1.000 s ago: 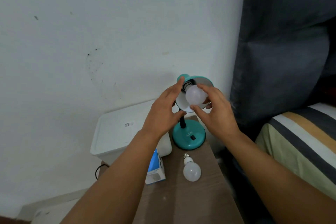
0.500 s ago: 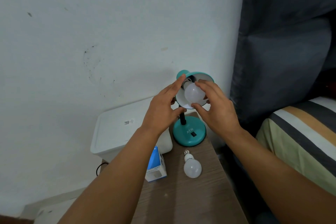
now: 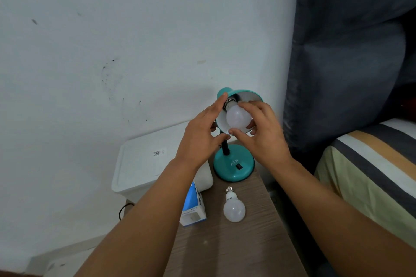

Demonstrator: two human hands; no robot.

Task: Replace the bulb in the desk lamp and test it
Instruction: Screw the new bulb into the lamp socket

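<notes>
A frosted white bulb (image 3: 238, 117) sits at the mouth of the teal lamp shade (image 3: 249, 95), its metal screw base pointing up into the socket at the shade's closed end. The right hand (image 3: 262, 134) curls its fingers and thumb round the globe, thumb under it and fingers over the top and far side. The left hand (image 3: 201, 136) holds the left rim of the shade, index finger laid up along the teal neck and thumb reaching under the lower rim; the two thumbs nearly meet below the bulb. Both hands cover much of the shade's opening, so how far the screw base sits in the socket cannot be told.

Below the hands, a short black stem joins the shade to the round teal base (image 3: 234, 167), which carries pale letters and a small dark switch and stands at the far end of a narrow wooden table (image 3: 247, 247). A second white bulb (image 3: 233, 207) lies on its side on the tabletop, near the base, screw end toward the lamp. Just left of it stands a blue and white bulb box (image 3: 193, 208), partly behind the left forearm. A white lidded bin (image 3: 144, 168) sits left of the table against the white wall (image 3: 135, 29), with a dark cable (image 3: 123, 209) beneath it. To the right hang dark grey curtains (image 3: 346, 51), and a striped bed cover (image 3: 371, 175) fills the right edge.
</notes>
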